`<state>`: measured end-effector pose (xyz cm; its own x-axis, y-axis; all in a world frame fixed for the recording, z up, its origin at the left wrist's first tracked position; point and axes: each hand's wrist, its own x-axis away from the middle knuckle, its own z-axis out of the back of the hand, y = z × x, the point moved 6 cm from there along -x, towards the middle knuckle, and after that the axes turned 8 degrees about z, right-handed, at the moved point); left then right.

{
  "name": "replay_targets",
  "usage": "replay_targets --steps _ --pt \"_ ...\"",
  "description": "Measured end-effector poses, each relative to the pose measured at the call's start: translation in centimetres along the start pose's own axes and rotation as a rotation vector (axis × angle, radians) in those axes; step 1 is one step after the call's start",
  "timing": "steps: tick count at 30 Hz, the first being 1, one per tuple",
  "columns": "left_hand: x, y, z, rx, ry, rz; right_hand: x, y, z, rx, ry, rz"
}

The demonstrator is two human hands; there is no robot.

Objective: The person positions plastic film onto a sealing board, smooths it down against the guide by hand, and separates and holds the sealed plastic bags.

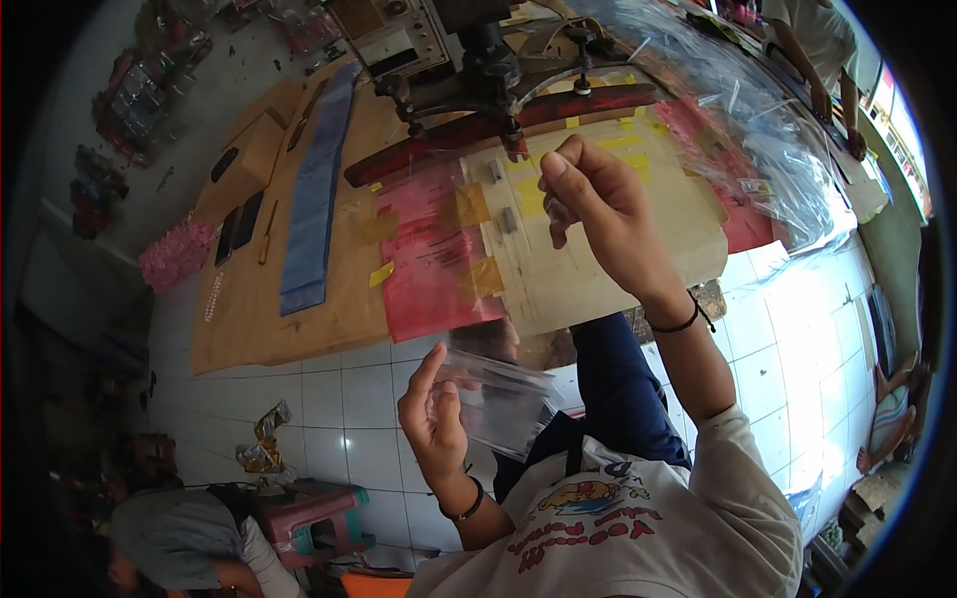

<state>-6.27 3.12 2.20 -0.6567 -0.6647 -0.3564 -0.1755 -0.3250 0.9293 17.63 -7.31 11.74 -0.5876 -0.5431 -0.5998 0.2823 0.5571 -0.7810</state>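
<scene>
My left hand (434, 419) is low, in front of the bench edge, its fingers closed on a stack of transparent plastic sheets (498, 404) that hangs over my lap. Higher up, my right hand (603, 214) is above the work surface with thumb and fingers pinched together. A faint transparent edge shows near its fingertips, but what it holds cannot be made out. Beneath it lies a cream-coloured sheet (558, 289) with yellow tape pieces. A red sheet (424, 289) lies to its left. Over both stands a machine with a dark red bar (429, 149).
A brown board (254, 334) carries a blue strip (319, 199), phones (237, 229) and a thin stick tool (268, 234). Transparent plastic (758, 130) heaps at the upper right. Another person (812, 50) works there; a second person (189, 538) is low left by a stool (319, 518).
</scene>
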Motion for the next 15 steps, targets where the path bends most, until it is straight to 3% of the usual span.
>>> replay_targets --steps 11,15 --pt "0.5 0.7 -1.2 0.000 0.026 0.073 -0.8 0.7 -1.4 0.023 -0.134 -0.061" --pt "0.2 1.2 -2.0 0.021 0.111 -0.003 -0.6 1.1 -0.1 0.083 -0.093 -0.040"
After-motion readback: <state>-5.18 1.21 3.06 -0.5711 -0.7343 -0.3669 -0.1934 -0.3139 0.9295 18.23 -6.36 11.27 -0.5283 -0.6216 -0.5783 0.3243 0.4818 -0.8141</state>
